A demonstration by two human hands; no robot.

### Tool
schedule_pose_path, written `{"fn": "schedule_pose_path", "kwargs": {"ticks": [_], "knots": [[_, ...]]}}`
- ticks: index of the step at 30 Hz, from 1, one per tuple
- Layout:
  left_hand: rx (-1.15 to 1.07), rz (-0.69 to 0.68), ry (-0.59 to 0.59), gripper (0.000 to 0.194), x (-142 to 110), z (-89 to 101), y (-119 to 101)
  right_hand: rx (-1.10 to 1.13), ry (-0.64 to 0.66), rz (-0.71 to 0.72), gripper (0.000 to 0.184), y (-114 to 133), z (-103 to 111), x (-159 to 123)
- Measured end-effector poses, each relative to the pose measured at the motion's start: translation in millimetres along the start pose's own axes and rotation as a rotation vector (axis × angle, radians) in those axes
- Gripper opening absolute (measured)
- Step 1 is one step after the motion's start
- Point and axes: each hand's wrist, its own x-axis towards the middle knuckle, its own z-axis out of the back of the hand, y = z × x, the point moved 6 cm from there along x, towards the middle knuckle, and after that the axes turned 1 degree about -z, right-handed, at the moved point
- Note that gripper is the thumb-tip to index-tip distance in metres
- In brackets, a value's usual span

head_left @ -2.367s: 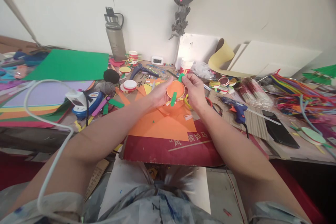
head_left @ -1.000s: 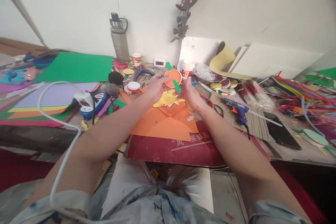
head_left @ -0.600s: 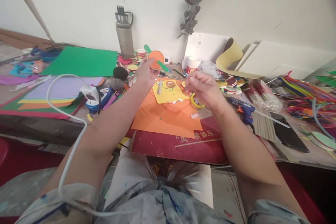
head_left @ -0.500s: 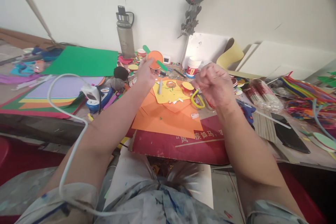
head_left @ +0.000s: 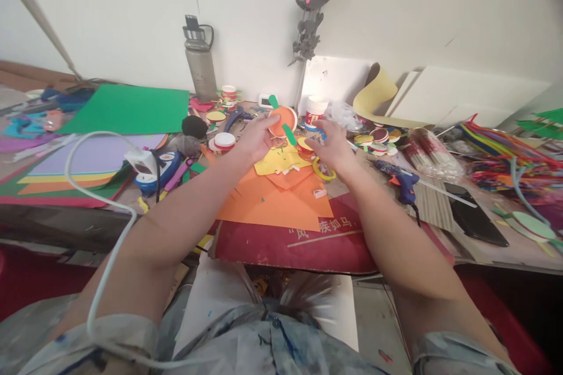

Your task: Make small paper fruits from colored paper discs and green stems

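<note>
My left hand [head_left: 260, 139] is closed on an orange-faced paper cup base [head_left: 280, 123] with a pale rim, raised over the middle of the table. Two green strips [head_left: 289, 134] stick out from opposite sides of it. My right hand [head_left: 333, 145] is to the right with thumb and fingers apart, apparently holding nothing. Close to its thumb sits a short cup piece with a yellow top [head_left: 304, 147]; whether they touch I cannot tell. Yellow-handled scissors [head_left: 324, 170] lie under that hand. Below are a yellow sheet [head_left: 269, 163] with scraps and orange sheets [head_left: 270, 205].
Behind my hands stand paper cups [head_left: 316, 110] and a small white clock [head_left: 265, 101]. A blue glue gun [head_left: 402, 183] and a phone [head_left: 475, 214] lie right. Left are a green sheet [head_left: 127, 108], a bottle [head_left: 200, 64] and a white cable [head_left: 105, 269] crossing my left arm.
Fingers of my right hand, earlier at a green strip and then curled, are now spread and farther left. My left hand went left with the orange cup base, then came back toward the middle.
</note>
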Motion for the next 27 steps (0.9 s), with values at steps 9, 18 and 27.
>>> {"fn": "schedule_pose_path", "kwargs": {"ticks": [9, 18, 27], "knots": [[0.135, 0.012, -0.008, 0.016, -1.3, 3.6, 6.7, -0.328, 0.05, 0.016, 0.048, -26.9, -13.7, 8.6], [0.145, -0.035, -0.033, 0.015, -0.4, 4.1, 10.6, -0.325, 0.155, -0.057, 0.061, -48.4, -52.1, 7.9], [0.201, -0.029, -0.069, 0.015, -2.1, 4.8, 11.9, -0.306, 0.172, -0.079, 0.064, -35.4, -44.9, 11.9]]}}
